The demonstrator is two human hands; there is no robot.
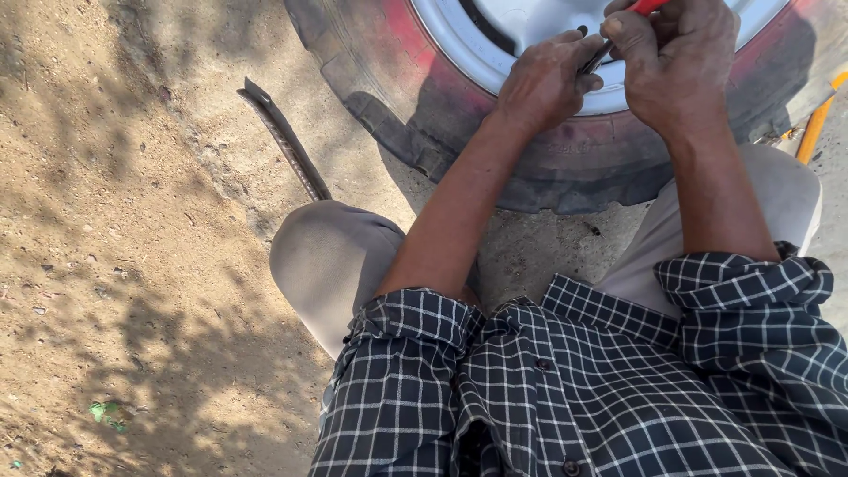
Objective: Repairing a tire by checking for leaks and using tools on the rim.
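Resting on the tyre (pixel 530 168) by its rim (pixel 477 62), left hand (pixel 543 84) pinches a dark tool (pixel 594 60); right hand (pixel 676 62) grips its red handle (pixel 647 5); metal strip (pixel 287 141) lies left of the tyre.

Bare dirt ground (pixel 115 221) lies open at left, except 1 metal bar (pixel 284 140) beside the tyre (pixel 459 150).

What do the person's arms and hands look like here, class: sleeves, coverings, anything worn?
The left hand and right hand are bare: no gloves, rings or watch visible. Both forearms are uncovered. The dark checked shirt sleeves with thin white grid lines are rolled up above the elbows.
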